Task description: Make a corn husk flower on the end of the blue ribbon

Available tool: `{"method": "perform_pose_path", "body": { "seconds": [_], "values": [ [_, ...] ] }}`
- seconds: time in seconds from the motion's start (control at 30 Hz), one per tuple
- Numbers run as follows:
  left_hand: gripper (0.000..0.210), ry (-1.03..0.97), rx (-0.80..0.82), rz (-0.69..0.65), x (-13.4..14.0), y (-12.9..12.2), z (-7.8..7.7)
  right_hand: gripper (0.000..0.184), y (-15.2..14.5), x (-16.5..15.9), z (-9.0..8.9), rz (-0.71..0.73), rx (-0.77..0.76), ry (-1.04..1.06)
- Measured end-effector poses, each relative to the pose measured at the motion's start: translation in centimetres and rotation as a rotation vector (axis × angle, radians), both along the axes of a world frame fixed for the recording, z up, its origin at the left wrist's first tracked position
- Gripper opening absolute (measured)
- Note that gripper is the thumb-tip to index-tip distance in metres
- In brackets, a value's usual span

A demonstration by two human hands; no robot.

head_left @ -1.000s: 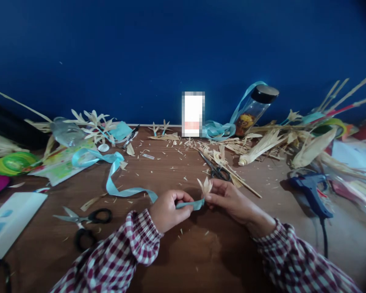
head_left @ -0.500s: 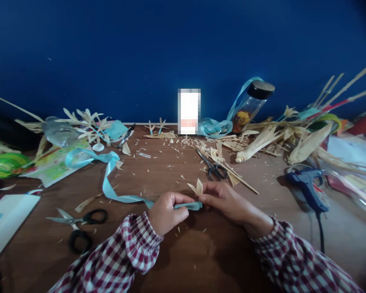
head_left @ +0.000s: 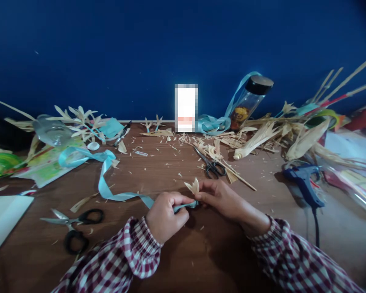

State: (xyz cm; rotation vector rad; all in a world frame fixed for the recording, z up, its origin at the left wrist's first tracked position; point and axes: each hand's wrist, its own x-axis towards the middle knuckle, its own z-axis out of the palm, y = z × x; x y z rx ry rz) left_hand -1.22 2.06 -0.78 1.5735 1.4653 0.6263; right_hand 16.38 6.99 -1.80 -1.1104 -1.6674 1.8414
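Observation:
My left hand [head_left: 167, 213] pinches a light-blue satin ribbon [head_left: 118, 197] between thumb and fingers. The ribbon's long tail trails left across the brown table in loose curls. Its short end meets a small flower of pale dried husk [head_left: 193, 186], which my right hand [head_left: 218, 199] grips at the base with thumb and fingers. The flower's pointed petals stick up beyond my right fingertips. Both hands are close together above the table, and the flower's lower part is hidden by fingers and ribbon.
Scissors [head_left: 68, 225] lie open at left; a second pair [head_left: 212, 166] lies beyond my hands. A blue glue gun [head_left: 305, 183] with a cord is at right. Dried husks [head_left: 259, 140], a leaning bottle [head_left: 251, 101], coiled ribbon [head_left: 213, 124] and husk flowers [head_left: 79, 122] line the blue wall.
The ribbon at my left fingertips now shows a shorter, narrower stretch, bent against the flower's base. Both hands keep their grip, and the whole view has shifted slightly.

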Motion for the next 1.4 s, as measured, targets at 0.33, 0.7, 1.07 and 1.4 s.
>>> {"method": "perform_pose_path", "body": {
  "seconds": [0.33,0.7,1.07,1.4],
  "values": [
    [0.023,-0.062,-0.088,0.024,0.2,-0.1,0.4,0.020,0.0,0.0,0.3,-0.012,0.040,-0.019],
    [0.018,-0.133,-0.219,0.005,0.5,-0.2,0.6,0.024,0.3,0.4,0.2,0.097,0.088,0.055],
    [0.024,-0.087,-0.299,0.012,0.5,-0.1,0.9,0.016,0.5,0.4,0.6,0.176,0.113,0.082],
    [0.017,-0.036,-0.287,0.032,0.9,-0.1,1.0,0.017,0.0,0.4,-0.3,0.147,0.270,0.001]
  ]
}}
